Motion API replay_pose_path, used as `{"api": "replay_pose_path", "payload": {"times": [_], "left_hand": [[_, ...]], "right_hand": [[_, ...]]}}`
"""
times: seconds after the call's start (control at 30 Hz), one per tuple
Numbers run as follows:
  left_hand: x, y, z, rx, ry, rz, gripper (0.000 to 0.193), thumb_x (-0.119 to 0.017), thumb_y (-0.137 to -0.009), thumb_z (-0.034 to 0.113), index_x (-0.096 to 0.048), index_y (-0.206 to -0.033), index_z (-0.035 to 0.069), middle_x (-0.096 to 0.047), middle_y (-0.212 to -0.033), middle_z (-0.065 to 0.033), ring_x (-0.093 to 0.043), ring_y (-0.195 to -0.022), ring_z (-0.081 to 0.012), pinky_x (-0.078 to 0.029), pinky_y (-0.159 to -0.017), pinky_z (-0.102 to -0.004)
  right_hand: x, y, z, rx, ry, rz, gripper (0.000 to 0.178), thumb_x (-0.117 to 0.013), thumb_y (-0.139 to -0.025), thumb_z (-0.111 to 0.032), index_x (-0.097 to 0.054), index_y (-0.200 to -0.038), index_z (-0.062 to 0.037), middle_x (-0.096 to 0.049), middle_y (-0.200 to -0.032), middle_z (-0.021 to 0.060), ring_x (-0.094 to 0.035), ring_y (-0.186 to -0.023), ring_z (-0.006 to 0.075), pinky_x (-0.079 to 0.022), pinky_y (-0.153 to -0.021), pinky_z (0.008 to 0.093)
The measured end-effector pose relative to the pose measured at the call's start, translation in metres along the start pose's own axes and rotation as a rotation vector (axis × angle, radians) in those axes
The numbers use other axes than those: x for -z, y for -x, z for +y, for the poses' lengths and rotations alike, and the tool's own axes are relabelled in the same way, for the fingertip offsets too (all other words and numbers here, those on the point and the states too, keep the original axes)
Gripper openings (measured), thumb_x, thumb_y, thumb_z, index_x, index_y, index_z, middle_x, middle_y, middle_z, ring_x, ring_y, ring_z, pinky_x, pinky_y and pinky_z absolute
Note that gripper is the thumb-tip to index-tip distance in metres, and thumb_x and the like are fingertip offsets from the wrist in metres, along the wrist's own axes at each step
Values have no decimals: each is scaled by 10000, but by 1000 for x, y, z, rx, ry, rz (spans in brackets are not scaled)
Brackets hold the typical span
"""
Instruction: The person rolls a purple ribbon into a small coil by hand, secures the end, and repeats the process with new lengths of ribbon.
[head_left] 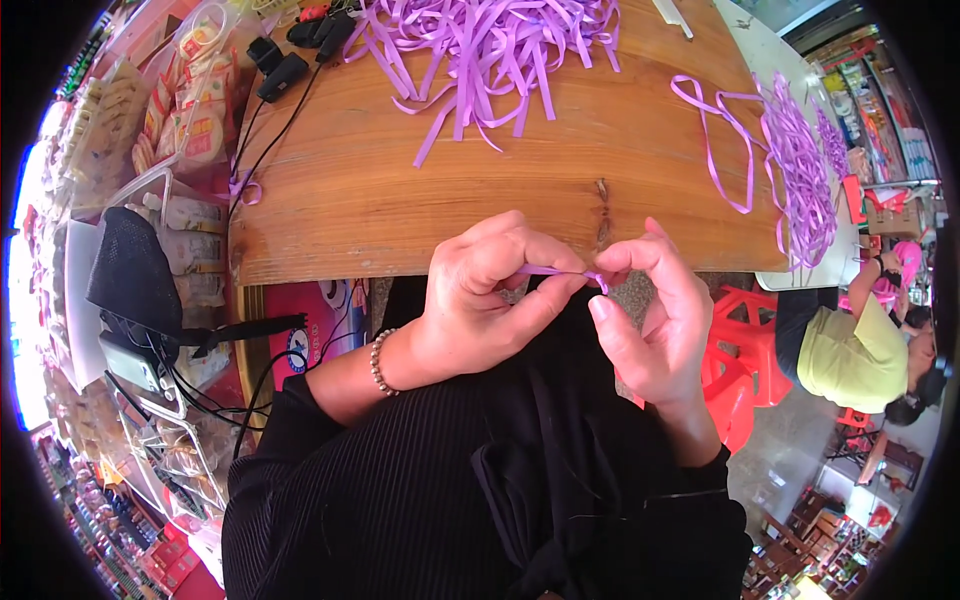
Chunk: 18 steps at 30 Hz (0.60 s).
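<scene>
My left hand [485,290] is closed, its thumb and forefinger pinching a narrow purple ribbon [540,270] in front of the table's near edge. A short looped end of that ribbon sticks out past the left fingertips. Around this end is my right hand [655,320], its thumb and forefinger apart and the other fingers loosely curled. The forefinger's tip is right beside the ribbon; whether it touches cannot be made out. On the far part of the wooden table [400,210] lies a loose heap of cut purple ribbons [490,50].
More purple ribbons [800,170] hang in a bundle at the right, over a white table [848,225]. Black cables and adapters [280,75] lie at the far left corner. Packaged snacks [190,110] stand left. Red stools [740,350] and a person in a yellow top [855,350] are at the right.
</scene>
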<state>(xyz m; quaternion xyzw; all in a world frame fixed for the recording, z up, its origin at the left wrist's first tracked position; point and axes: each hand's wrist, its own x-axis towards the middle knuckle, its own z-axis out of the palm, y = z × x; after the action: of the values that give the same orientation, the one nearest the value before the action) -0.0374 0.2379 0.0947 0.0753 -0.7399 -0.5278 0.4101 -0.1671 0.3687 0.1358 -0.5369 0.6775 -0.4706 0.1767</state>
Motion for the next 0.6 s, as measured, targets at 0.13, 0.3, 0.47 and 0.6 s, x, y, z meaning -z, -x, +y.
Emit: {"api": "replay_pose_path", "payload": {"times": [0.13, 0.3, 0.47, 0.6], "left_hand": [[3, -1, 4, 20, -30, -41, 159, -769, -730, -31, -678, -818, 65, -623, -726, -6, -497, -583, -81, -341, -501, -222], [1, 2, 0, 7, -60, -43, 173, -771, -715, -36, -672, -810, 69, -654, -749, -15, -527, -593, -107, -382, -514, -238], [-2, 0, -2, -120, -94, -35, 195, -763, -700, -48, -644, -804, 66, -672, -766, -34, -536, -581, -152, -406, -510, -268], [-5, 2, 1, -128, -125, -29, 205, -746, -700, -59, -618, -803, 63, -655, -745, -36, -536, -578, -174, -413, -508, -279]], "right_hand": [[-2, 0, 0, -24, -56, -12, 187, -637, -756, -36, -583, -935, -30, -602, -843, 5, -584, -831, 113, -199, -1126, 487], [-5, 1, 3, -57, -93, -3, 153, -634, -748, -2, -576, -886, -37, -590, -821, -2, -574, -807, 101, -216, -1123, 473], [-8, 0, 9, -47, -130, 42, 131, -613, -733, 11, -558, -841, -40, -560, -775, -6, -550, -757, 97, -239, -1113, 459], [-11, -2, 7, -6, -81, 33, 111, -580, -717, 18, -527, -792, -44, -538, -730, -5, -534, -721, 103, -259, -1103, 448]]}}
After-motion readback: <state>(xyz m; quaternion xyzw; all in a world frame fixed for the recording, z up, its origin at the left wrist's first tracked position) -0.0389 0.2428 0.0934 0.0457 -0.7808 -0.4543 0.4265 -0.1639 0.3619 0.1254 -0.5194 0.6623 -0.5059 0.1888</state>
